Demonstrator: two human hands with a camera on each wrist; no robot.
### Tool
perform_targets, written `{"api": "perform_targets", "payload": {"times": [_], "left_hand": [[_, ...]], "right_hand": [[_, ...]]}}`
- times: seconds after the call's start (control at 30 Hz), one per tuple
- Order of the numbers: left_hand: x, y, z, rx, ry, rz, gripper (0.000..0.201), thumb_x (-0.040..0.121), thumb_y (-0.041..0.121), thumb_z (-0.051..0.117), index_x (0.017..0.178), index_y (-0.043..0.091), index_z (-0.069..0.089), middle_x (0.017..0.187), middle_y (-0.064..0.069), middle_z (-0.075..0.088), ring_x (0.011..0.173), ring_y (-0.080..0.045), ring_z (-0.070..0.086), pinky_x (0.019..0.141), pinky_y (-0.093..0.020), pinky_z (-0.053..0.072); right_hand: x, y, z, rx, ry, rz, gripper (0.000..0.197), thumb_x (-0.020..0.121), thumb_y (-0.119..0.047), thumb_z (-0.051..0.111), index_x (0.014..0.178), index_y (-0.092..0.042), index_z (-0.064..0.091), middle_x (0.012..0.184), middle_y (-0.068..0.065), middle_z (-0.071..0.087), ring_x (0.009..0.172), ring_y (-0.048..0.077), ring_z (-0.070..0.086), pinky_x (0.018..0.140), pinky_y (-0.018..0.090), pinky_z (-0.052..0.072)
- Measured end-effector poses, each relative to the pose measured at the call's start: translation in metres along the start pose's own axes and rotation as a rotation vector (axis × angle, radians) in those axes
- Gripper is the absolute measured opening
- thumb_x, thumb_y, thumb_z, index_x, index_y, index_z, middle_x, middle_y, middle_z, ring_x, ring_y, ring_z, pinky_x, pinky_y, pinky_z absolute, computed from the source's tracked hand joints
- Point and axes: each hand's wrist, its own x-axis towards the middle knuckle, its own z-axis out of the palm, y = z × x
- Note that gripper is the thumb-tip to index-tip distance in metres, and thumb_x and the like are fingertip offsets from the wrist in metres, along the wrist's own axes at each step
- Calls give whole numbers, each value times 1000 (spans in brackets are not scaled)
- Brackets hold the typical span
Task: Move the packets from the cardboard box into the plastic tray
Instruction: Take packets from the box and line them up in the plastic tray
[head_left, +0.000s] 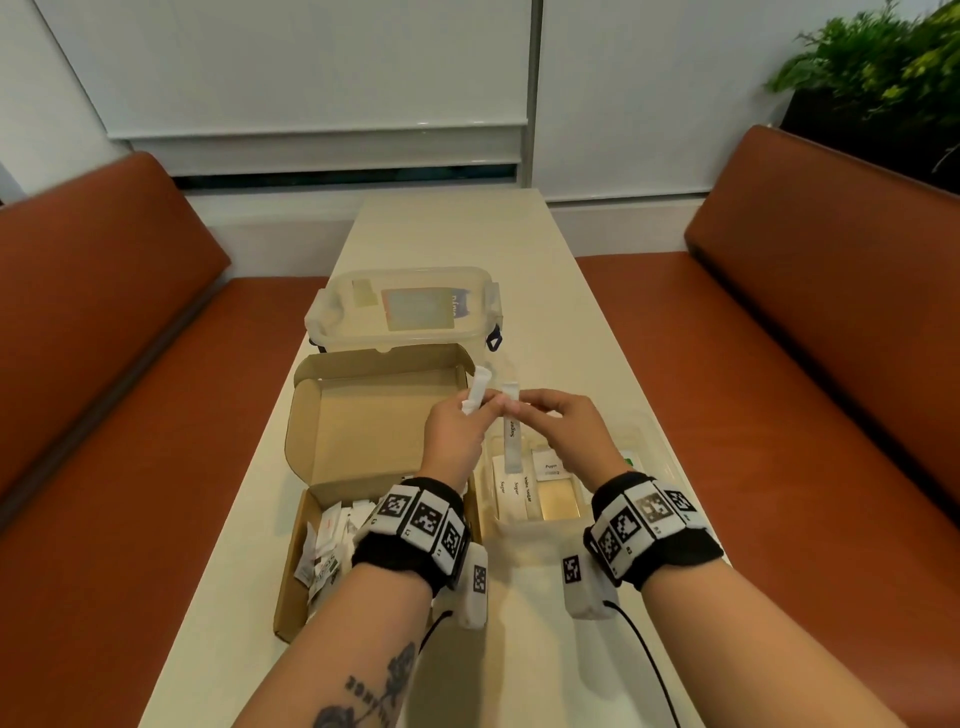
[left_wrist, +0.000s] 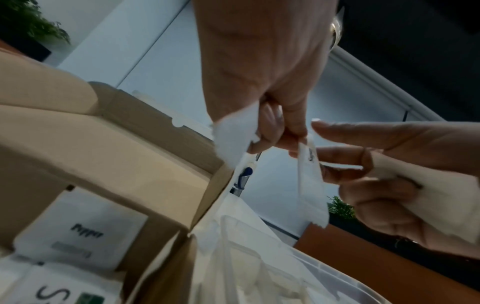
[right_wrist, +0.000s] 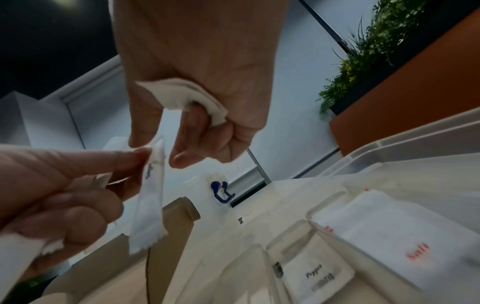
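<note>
Café booth – orange benches (head_left: 810, 322), narrow table (head_left: 457, 234)

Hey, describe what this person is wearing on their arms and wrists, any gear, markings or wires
Both forearms are bare, with no sleeves. Each wrist carries a black fabric band ringed with white blocks printed with black square codes. A small white camera box hangs under each wrist, left and right, each trailing a thin black cable. The left forearm bears a dark rose-and-lettering tattoo. The hands are bare, without gloves.
</note>
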Motion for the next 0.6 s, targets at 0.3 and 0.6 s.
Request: {"api": "perform_targets", "payload": {"times": [0.3, 0.6], "left_hand": [[-5, -6, -1, -48, -23, -37, 7, 85, 26, 69, 80, 21, 69, 61, 7, 58, 47, -8, 38, 46, -22, 34], [-4, -10, -9, 61, -66, -49, 8, 82, 20, 71, 86, 14, 70, 53, 15, 56, 49, -2, 45, 49, -17, 35]], "right_hand": [[6, -2, -2, 116, 49, -4, 8, 82, -18, 71, 85, -11, 72, 73, -2, 68, 50, -7, 53, 47, 6, 39], [6, 3, -15, 244, 229, 75, 9, 86, -15, 66, 89, -7, 68, 80, 5, 67, 42, 4, 37, 38, 13, 33]]}}
